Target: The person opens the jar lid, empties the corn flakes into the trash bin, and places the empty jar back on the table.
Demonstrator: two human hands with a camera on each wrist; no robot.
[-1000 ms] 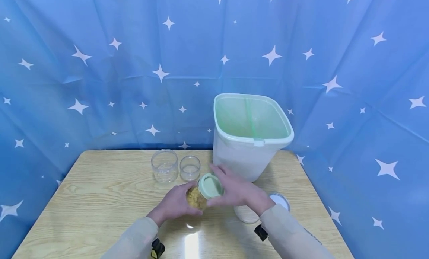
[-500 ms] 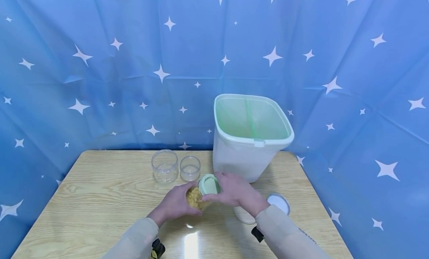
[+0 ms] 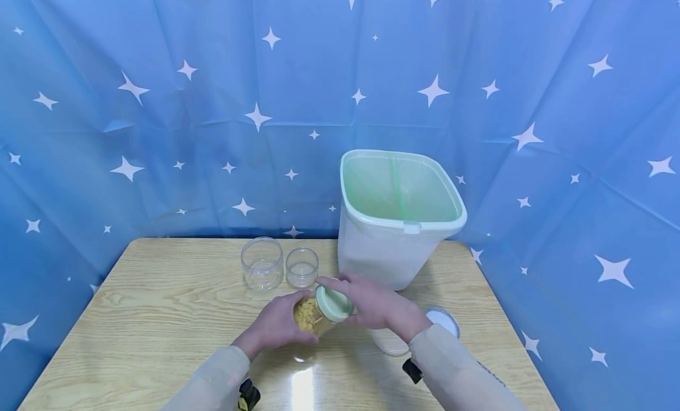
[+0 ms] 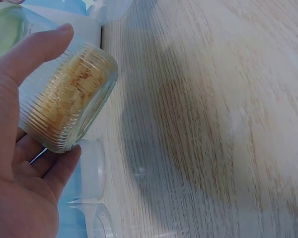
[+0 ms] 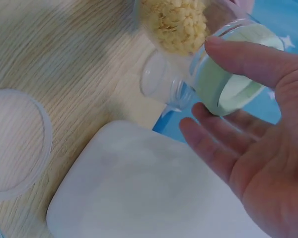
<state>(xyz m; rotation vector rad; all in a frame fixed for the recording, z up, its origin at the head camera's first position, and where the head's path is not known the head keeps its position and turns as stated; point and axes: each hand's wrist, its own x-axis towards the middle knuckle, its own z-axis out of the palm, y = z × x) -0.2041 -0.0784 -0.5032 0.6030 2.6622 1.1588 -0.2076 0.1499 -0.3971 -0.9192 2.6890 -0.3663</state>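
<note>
A ribbed clear jar [image 3: 312,316] of pale yellow flakes is tilted above the table, its green lid [image 3: 336,305] towards the right. My left hand [image 3: 275,323] grips the jar's body; in the left wrist view the thumb lies over the ribbed wall [image 4: 74,94] and fingers support it from below. On the lid is my right hand [image 3: 374,305], its thumb on one side and fingers around the other, as the right wrist view shows with the lid [image 5: 238,74] between them. The lid sits on the jar's mouth.
Two clear round containers, a larger one [image 3: 262,266] and a smaller one [image 3: 301,267], stand at the back of the wooden table [image 3: 159,316]. Behind my right hand is a tall white bin [image 3: 382,251]. Two round clear discs, one nearer [image 3: 390,343] and one farther [image 3: 445,321], lie partly behind my right arm.
My right hand has shifted its hold around the lid, and its fingers now reach over the top. The left hand stays nearly still with the jar.
</note>
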